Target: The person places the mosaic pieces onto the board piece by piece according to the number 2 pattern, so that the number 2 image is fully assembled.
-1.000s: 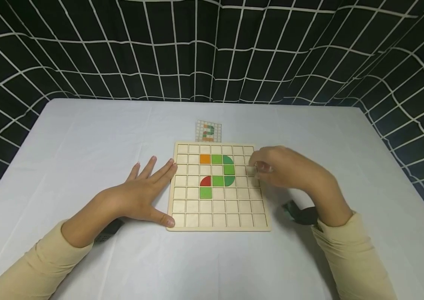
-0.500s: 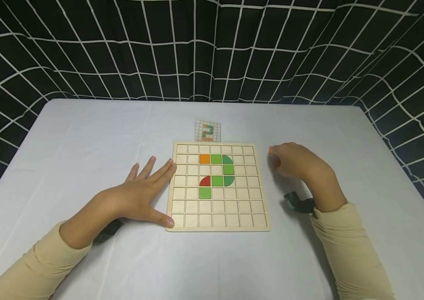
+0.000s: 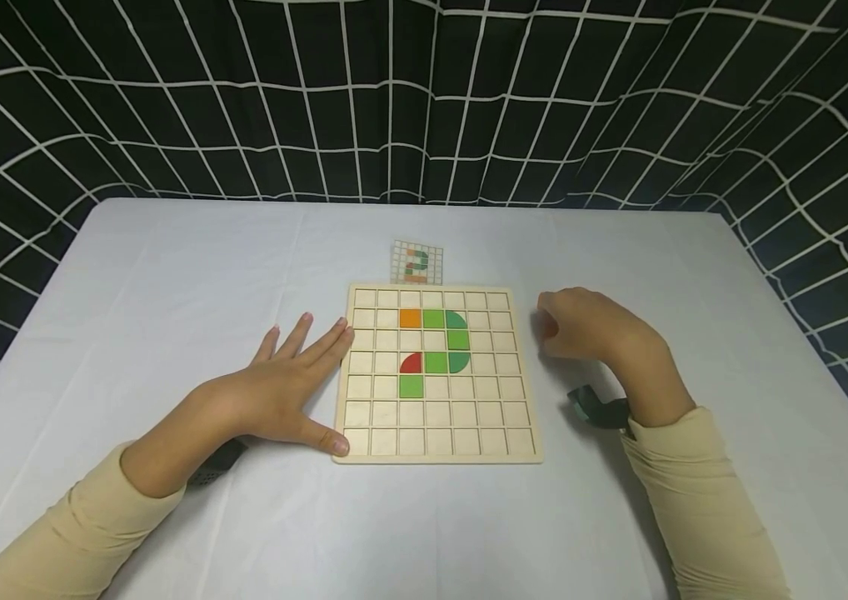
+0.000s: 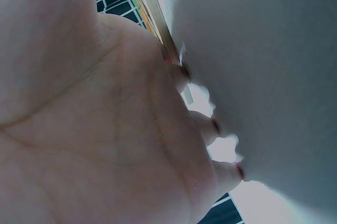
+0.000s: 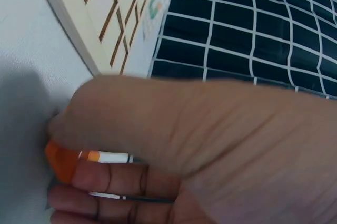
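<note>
My left hand (image 3: 277,392) lies spread on the table, its thumb and forefinger touching the left edge of a wooden grid board (image 3: 439,437). Tiles form a curved figure on the board: an orange square (image 3: 410,318), several green squares and quarter-rounds, and a red quarter-round (image 3: 411,363). To the right of the board, my right hand (image 3: 592,329) is down near the table with curled fingers. The right wrist view shows an orange tile (image 5: 62,162) pinched between its thumb and fingers; in the head view this tile is hidden.
A small pattern card (image 3: 417,262) with a coloured figure lies against the board's far edge. White cloth (image 3: 244,242) covers the table. Black netting-patterned fabric (image 3: 424,100) with white lines rises behind and at both sides. A dark wrist strap (image 3: 598,408) sticks out below the right wrist.
My right hand has moved right, from above the board's right edge to the table beside it. An orange tile showed at its fingertips half a second ago. The left hand keeps its place.
</note>
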The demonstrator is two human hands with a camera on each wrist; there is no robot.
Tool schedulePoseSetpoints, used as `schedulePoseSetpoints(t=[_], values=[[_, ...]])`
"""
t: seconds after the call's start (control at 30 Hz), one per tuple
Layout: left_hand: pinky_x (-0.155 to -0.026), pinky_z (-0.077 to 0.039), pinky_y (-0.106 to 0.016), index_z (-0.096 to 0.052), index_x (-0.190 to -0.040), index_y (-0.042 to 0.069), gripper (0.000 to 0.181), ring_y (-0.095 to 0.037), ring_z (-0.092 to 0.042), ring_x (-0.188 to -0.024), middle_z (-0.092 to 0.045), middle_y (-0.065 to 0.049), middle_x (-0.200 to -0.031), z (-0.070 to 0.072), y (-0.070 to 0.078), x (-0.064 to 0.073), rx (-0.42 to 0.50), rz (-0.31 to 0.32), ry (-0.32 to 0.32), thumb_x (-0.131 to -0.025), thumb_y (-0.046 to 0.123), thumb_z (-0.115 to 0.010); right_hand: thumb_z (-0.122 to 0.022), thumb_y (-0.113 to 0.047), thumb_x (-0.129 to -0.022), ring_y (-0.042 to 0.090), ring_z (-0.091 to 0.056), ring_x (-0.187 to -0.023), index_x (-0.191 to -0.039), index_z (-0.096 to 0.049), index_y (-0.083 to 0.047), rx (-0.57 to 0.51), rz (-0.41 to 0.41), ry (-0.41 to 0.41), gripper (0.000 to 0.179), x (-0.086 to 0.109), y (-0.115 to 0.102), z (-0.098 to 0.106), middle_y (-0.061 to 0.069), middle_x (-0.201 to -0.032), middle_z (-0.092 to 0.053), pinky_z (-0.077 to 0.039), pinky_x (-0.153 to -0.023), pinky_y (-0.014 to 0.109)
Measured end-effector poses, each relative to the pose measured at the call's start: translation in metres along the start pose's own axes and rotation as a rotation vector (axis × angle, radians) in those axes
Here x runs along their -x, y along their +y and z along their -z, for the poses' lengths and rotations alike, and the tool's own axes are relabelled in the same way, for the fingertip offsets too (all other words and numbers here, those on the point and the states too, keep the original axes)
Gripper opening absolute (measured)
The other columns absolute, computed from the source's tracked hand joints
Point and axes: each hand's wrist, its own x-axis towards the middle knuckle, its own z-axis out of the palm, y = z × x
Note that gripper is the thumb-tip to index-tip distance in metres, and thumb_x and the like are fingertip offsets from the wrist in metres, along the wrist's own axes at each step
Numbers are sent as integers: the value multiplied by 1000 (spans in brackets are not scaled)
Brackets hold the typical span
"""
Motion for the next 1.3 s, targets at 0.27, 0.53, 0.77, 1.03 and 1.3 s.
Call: schedulePoseSetpoints(t=[0.27, 0.53, 0.77, 1.03, 1.3], values=[[-112, 7, -69, -1, -162, 11, 137, -42, 16, -149, 5, -3, -168, 0, -1, 0, 4, -3, 0, -67, 83, -67, -70, 0, -79, 23, -51, -74, -90, -59, -6, -32, -16, -15, 16, -3, -10, 0, 6, -78, -55, -44, -62, 37], [-112, 8, -68, -1, -162, 10, 136, -41, 16, -149, 6, -3, -168, -1, -1, -1, 2, 0, -3, -67, 83, -67, -69, 3, -79, 22, -50, -72, -86, -59, -8, -33, 15, -38, 16, 0, -16, 0, 5, -77, -54, -43, -61, 36], [-112, 7, -69, -1, -162, 10, 137, -42, 15, -149, 5, -4, -168, 0, -1, 0, -6, -1, -3, -67, 83, -67, -68, 4, -76, 21, -48, -74, -79, -59, -11, -45, 108, -30, 18, 4, -25, -1, 4, -75, -51, -40, -62, 35], [-112, 6, -69, -1, -162, 10, 137, -42, 15, -149, 5, -4, -168, 0, -1, -1, -12, -2, -3, -67, 83, -67, -66, 4, -76, 18, -46, -72, -76, -56, -13, -53, 158, -37, 20, 9, -36, -2, 2, -75, -49, -37, -59, 32], [-112, 6, -69, -1, -162, 10, 137, -42, 15, -149, 5, -4, -168, -1, -1, -1, -13, -1, -3, -67, 83, -67, -68, 4, -75, 18, -47, -73, -79, -57, -12, -61, 173, -84, 20, 9, -47, -4, 3, -76, -48, -39, -62, 31]])
